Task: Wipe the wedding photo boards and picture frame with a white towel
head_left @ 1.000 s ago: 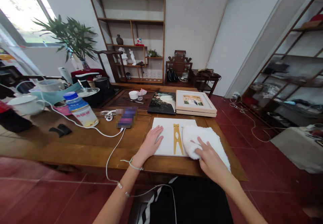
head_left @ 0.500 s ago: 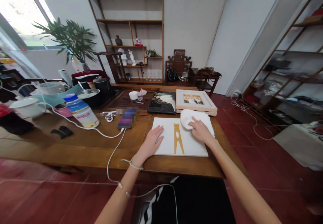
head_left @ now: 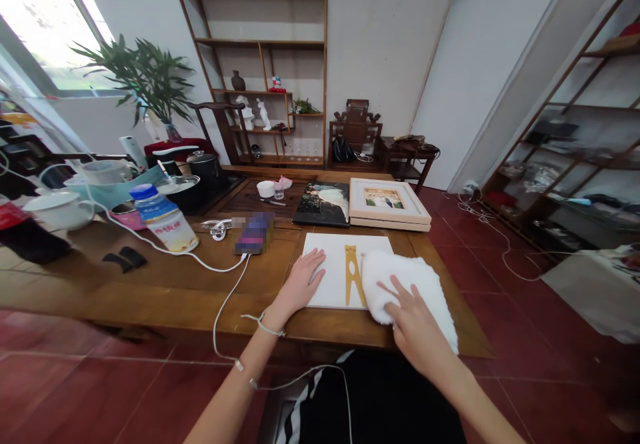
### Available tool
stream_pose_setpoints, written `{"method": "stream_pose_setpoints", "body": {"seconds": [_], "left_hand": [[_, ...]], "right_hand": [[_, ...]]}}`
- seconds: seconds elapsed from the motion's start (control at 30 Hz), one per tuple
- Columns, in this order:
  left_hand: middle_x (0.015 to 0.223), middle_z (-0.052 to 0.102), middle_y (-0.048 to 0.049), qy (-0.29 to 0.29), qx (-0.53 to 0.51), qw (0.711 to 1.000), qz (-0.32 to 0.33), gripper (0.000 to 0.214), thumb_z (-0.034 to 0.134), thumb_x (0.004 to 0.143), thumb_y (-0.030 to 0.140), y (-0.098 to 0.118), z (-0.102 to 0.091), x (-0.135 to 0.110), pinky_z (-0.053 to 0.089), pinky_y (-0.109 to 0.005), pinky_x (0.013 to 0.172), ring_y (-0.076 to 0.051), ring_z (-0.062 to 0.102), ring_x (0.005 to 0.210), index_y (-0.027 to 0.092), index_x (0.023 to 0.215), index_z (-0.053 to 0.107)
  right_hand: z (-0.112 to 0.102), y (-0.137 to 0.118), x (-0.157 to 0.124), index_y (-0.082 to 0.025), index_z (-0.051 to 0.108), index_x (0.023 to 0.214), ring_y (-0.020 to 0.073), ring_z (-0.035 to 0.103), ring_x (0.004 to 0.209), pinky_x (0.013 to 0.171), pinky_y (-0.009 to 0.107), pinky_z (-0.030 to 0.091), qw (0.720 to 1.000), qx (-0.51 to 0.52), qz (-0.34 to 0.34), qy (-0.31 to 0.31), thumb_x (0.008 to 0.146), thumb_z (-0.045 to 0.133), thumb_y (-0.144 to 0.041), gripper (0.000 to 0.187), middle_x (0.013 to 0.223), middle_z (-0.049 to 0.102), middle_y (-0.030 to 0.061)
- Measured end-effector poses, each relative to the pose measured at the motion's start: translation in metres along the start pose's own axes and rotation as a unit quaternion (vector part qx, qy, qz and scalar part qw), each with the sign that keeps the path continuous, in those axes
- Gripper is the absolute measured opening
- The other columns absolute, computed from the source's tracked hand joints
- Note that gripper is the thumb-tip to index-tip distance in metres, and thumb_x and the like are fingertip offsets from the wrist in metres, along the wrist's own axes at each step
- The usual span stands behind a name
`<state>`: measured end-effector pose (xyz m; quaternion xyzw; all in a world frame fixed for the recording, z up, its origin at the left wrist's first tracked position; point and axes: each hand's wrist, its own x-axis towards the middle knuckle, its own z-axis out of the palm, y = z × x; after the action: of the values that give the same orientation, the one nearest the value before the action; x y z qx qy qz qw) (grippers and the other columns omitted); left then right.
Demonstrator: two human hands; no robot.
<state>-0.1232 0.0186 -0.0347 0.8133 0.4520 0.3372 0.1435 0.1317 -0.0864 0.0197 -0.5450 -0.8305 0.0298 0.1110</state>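
Observation:
A white flat board (head_left: 327, 284) lies near the table's front edge, with a flat gold figure (head_left: 351, 267) with a small eared head and two long legs on it. My left hand (head_left: 303, 277) rests on the board's left edge, fingers stretched out and holding nothing. Under my right hand (head_left: 413, 317) is a fluffy white cloth (head_left: 430, 277), pressed against the board's right part and hanging over onto the table. The right fingers are partly spread over the cloth and bear down on it. The cloth hides the board's right side and touches the figure's right leg.
Behind the board lie a dark photo panel (head_left: 323, 203) and a pale wooden picture frame (head_left: 390, 203). A phone (head_left: 254, 234) with a white cable (head_left: 220, 271) is to the left, beside a blue-capped bottle (head_left: 164, 221). A cola bottle (head_left: 33, 231) lies further left.
My right hand has drawn the cloth down toward me and to the right, baring the board's upper right area and covering its lower right. My left hand has stayed in place.

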Motion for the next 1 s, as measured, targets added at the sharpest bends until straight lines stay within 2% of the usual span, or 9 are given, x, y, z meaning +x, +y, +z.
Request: {"method": "stream_pose_setpoints", "body": {"seconds": [0.1,0.2,0.3,0.5,0.6,0.67,0.8,0.9,1.0], "left_hand": [[0.132,0.049,-0.0094,-0.001,0.004,1.000,-0.001,0.035,0.042,0.088,0.025,0.002,-0.001,0.000,0.026,-0.051,0.106,-0.023,0.037,0.129,0.019,0.122,0.051],[0.131,0.050,-0.0100,0.002,0.003,1.000,0.002,0.034,0.043,0.087,0.024,0.003,-0.002,0.001,0.027,-0.051,0.106,-0.023,0.038,0.128,0.019,0.119,0.053],[0.131,0.051,-0.0098,0.007,-0.003,1.000,0.005,0.033,0.044,0.087,0.024,0.003,-0.001,0.000,0.027,-0.050,0.106,-0.023,0.037,0.128,0.020,0.119,0.054],[0.133,0.049,-0.0091,0.002,-0.012,1.000,-0.004,0.035,0.044,0.087,0.026,0.001,-0.002,0.000,0.025,-0.050,0.107,-0.022,0.036,0.129,0.020,0.120,0.052],[0.133,0.049,-0.0095,-0.001,-0.011,1.000,-0.005,0.035,0.043,0.087,0.026,0.002,-0.003,0.000,0.025,-0.051,0.107,-0.022,0.036,0.129,0.019,0.121,0.052],[0.133,0.049,-0.0099,-0.003,-0.010,1.000,-0.007,0.035,0.043,0.088,0.026,0.002,-0.002,0.000,0.025,-0.051,0.107,-0.023,0.036,0.129,0.018,0.121,0.052],[0.132,0.050,-0.0099,0.005,-0.011,1.000,-0.006,0.035,0.043,0.088,0.025,0.003,-0.001,0.000,0.026,-0.051,0.106,-0.023,0.037,0.128,0.019,0.121,0.052],[0.132,0.050,-0.0099,0.006,-0.008,1.000,-0.007,0.035,0.043,0.087,0.025,0.003,-0.001,0.000,0.026,-0.051,0.107,-0.023,0.037,0.128,0.019,0.121,0.051],[0.132,0.049,-0.0094,0.001,-0.007,1.000,-0.007,0.036,0.043,0.088,0.025,0.004,-0.001,0.000,0.026,-0.050,0.107,-0.023,0.036,0.129,0.019,0.122,0.051]], "right_hand": [[0.002,-0.012,-0.019,-0.018,0.061,0.083,0.0258,0.011,0.136,0.109,0.055,0.011,1.000,-0.008,0.002,0.010,0.057,0.037,0.005,0.042,0.140,0.038,0.0019],[0.001,-0.007,-0.013,-0.019,0.060,0.084,0.0250,0.014,0.136,0.109,0.053,0.013,1.000,-0.012,0.005,0.001,0.058,0.036,0.004,0.042,0.139,0.040,0.0013],[-0.002,0.010,0.014,-0.017,0.060,0.088,0.0257,0.019,0.135,0.108,0.052,0.016,1.000,-0.013,0.009,-0.014,0.062,0.035,0.002,0.041,0.137,0.042,0.0054],[-0.004,0.042,0.089,-0.013,0.057,0.108,0.0250,0.021,0.134,0.104,0.050,0.019,0.999,0.016,0.028,-0.040,0.068,0.034,0.001,0.048,0.130,0.048,0.0160],[-0.002,0.044,0.113,-0.014,0.053,0.115,0.0261,0.022,0.133,0.102,0.051,0.020,0.998,0.021,0.046,-0.044,0.071,0.034,0.000,0.050,0.126,0.051,0.0148],[0.002,0.039,0.118,-0.014,0.052,0.117,0.0275,0.022,0.133,0.102,0.052,0.019,0.997,0.012,0.062,-0.032,0.072,0.034,-0.001,0.050,0.126,0.051,0.0150],[0.008,0.019,0.104,-0.014,0.053,0.115,0.0280,0.021,0.133,0.103,0.053,0.015,0.999,-0.012,0.052,-0.006,0.069,0.035,0.000,0.051,0.133,0.045,0.0128],[0.006,-0.002,0.075,-0.015,0.057,0.109,0.0304,0.020,0.133,0.103,0.055,0.015,0.999,-0.018,0.029,-0.009,0.067,0.036,0.000,0.049,0.139,0.039,0.0089],[0.001,-0.026,0.038,-0.017,0.059,0.107,0.0319,0.017,0.133,0.103,0.058,0.015,0.999,-0.002,0.011,-0.039,0.067,0.037,0.000,0.049,0.142,0.035,0.0064]]}}
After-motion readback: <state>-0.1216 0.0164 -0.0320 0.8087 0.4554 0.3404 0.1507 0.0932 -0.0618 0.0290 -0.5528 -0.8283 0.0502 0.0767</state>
